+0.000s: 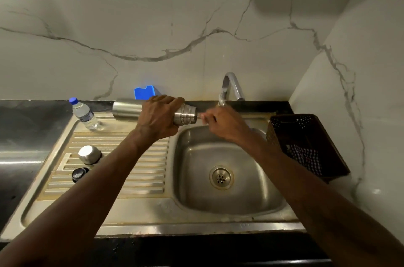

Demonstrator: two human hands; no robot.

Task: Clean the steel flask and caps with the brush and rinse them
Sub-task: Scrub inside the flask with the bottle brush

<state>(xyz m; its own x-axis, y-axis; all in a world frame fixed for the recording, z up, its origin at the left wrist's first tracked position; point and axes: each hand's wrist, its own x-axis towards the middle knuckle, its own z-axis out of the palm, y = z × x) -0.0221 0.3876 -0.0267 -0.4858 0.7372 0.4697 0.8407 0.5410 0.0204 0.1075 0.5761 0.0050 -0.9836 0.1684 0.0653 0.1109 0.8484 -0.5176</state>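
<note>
The steel sink (258,199) is being looked down on, its ribbed draining board (131,170) lying to the left of the basin. At the right, a dark basket (306,126) is being shown leaning on the counter, a checked cloth (306,156) lying inside it. The flask (125,108) is being held level above the far edge of the sink, mouth turned right toward the tap (231,83). It is being gripped near the neck by the left hand (158,117), fingers wrapped round it. The right hand (227,124) is being held just beside the mouth, fingers curled but blurred. A thin pale stick (202,116) is being seen there; whether it is gripped cannot be told. A water bottle (85,114) is standing at the far left. On the draining board, the steel cap (89,154) is resting, with the black cap (79,174) just nearer.
</note>
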